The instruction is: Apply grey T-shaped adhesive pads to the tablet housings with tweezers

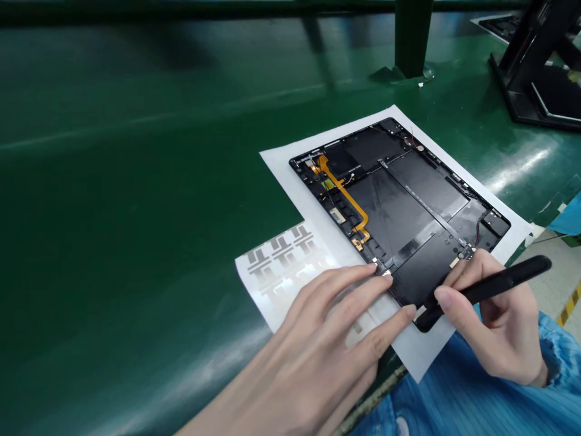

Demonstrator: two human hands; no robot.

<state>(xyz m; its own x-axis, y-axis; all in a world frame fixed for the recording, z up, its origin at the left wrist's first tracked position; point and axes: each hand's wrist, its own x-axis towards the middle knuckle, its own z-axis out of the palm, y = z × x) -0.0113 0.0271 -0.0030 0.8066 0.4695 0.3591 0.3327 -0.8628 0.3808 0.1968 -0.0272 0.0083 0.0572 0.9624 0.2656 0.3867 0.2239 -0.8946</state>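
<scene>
An opened tablet housing (385, 200) lies tilted across a white paper sheet (422, 354), its inner side up. An orange flex cable (347, 197) runs along its left part. My left hand (336, 327) is open, fingers spread, fingertips resting on the housing's near left edge. Beneath that hand is a sheet of silvery stickers (281, 254). At the near right corner, my right hand (494, 321) is closed round a slim black tool with a rounded end (512, 278). The tool's working tip is hard to make out against the dark housing.
The green bench top (136, 200) spreads to the left and back. A dark green post (412, 36) stands at the back, a small white connector (421, 85) near its foot. A black stand (521, 72) is at the far right, in front of another device on paper (494, 27).
</scene>
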